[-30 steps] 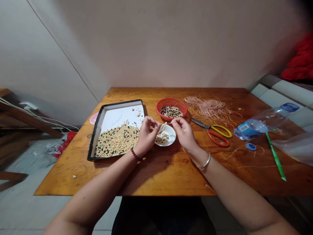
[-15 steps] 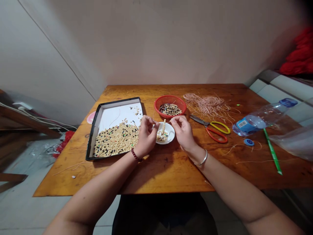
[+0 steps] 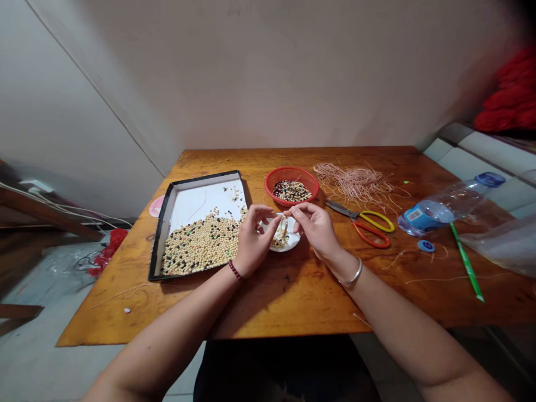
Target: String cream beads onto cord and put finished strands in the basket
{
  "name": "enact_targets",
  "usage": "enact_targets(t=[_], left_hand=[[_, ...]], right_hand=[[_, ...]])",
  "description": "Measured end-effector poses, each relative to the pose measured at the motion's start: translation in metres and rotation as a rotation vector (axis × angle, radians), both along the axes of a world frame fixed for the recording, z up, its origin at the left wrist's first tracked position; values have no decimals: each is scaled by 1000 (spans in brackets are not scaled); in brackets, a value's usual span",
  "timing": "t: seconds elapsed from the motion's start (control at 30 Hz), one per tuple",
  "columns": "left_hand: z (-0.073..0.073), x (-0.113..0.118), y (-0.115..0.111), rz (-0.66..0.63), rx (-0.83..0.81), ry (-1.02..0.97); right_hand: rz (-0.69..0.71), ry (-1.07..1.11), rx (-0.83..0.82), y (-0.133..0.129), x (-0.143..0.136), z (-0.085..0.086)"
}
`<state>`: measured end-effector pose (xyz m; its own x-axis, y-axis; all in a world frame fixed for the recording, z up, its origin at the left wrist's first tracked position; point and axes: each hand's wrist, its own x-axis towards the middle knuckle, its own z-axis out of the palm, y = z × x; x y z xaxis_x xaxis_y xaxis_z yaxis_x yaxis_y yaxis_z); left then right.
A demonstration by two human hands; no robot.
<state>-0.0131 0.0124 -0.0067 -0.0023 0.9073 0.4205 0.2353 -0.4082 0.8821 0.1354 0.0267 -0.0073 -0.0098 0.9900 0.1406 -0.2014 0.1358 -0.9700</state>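
Observation:
Over a small white dish (image 3: 295, 240), my left hand (image 3: 256, 239) and my right hand (image 3: 317, 229) are close together, fingertips almost meeting. Both are closed in a pinch on a thin cord, itself barely visible. A short string of pale beads (image 3: 285, 228) hangs between them above the loose beads in the dish. Beside my left hand is a black-edged tray (image 3: 186, 202) with a white bottom, partly covered by many cream, black and a few green beads. Behind the hands stands a red plastic basket (image 3: 292, 170) of dark and pale beads.
Right of the basket lie a tangle of pink cord (image 3: 354, 181) and scissors (image 3: 360, 218) with yellow and red handles. Further right are a plastic bottle (image 3: 435, 212) on its side, a blue round piece (image 3: 426, 246) and a green stick (image 3: 467, 262). Loose threads lie about.
My hands have come nearer each other, the right one moving left. The bead string, which hung straighter, now looks bent into a narrow loop. The view has shifted slightly.

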Motion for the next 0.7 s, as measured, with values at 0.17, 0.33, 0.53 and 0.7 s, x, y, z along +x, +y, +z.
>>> enact_targets(t=[0.17, 0.33, 0.53, 0.7], left_hand=[[2, -1, 0, -2, -42, -42], [5, -4, 1, 1, -81, -35], [7, -10, -1, -4, -60, 79], [10, -17, -5, 13, 27, 198]], right_hand=[[-12, 29, -46, -2, -6, 0], [23, 23, -96, -6, -10, 3], [45, 3, -95, -9, -9, 4], [47, -60, -111, -13, -10, 5]])
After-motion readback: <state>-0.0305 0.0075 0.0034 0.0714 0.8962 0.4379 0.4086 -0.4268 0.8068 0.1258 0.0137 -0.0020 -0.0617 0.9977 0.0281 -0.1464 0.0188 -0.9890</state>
